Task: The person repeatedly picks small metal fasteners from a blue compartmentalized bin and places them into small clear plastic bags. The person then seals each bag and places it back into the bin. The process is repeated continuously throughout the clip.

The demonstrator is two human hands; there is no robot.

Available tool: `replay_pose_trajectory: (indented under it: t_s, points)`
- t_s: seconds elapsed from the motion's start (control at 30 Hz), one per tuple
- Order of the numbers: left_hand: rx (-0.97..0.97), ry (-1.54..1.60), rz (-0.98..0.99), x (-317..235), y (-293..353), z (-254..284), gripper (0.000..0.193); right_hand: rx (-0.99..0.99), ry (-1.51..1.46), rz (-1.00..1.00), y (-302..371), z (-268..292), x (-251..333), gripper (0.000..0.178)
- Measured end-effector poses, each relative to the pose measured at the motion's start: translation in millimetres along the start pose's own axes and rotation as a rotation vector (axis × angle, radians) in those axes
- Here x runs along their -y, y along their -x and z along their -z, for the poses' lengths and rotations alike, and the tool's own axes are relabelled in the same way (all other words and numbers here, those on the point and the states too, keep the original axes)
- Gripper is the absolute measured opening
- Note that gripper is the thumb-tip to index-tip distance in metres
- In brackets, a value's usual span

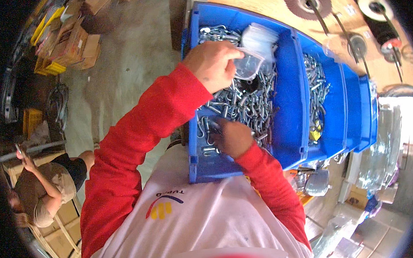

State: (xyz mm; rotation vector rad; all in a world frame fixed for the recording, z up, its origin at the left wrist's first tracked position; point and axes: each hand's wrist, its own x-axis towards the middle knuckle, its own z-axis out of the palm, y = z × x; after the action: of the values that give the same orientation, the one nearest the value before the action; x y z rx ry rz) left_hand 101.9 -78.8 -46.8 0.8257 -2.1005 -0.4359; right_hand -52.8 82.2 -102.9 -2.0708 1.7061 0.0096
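Observation:
My left hand (214,65) pinches the edge of a small clear plastic bag (251,68) over a blue bin (290,102). Behind that bag, a stack of clear bags (260,38) lies at the bin's far side. Shiny metal hooks (256,99) with threaded-looking shanks fill much of the same bin. My right hand (234,138) reaches down into the near part of the pile, its fingers curled together among the hooks. Shadow and blur hide what those fingertips hold.
More blue bins (339,104) stand to the right, the nearest with metal pieces (316,85) and a yellow item (315,132). Discs on rods (309,3) hang over a wooden board. At left, a person (47,186) sits near cardboard boxes (69,40).

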Motion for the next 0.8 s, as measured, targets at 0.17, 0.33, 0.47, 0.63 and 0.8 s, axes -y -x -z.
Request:
replay_pose_trajectory:
  t_s: [0.17,0.33,0.47,0.63,0.8]
  points:
    - [0.009,0.032,0.007,-0.7,1.3,4.3,0.025,-0.229,-0.227,-0.028,8.2,10.1,-12.1,0.025]
    - [0.095,0.014,0.012,-11.0,-7.5,10.8,0.023,-0.487,-1.073,-0.123,51.2,39.5,-31.5,0.014]
    - [0.423,0.070,0.043,-48.4,-4.0,12.3,0.027,-0.744,-1.184,-0.003,67.1,68.1,-19.9,0.020]
    - [0.580,0.130,-0.066,-91.6,-4.7,1.0,0.028,-0.776,-0.719,0.085,66.9,105.3,-9.3,0.021]
    - [0.753,0.252,0.082,-99.8,-17.7,2.6,0.038,-0.699,-0.766,0.020,67.9,114.2,-6.3,0.048]
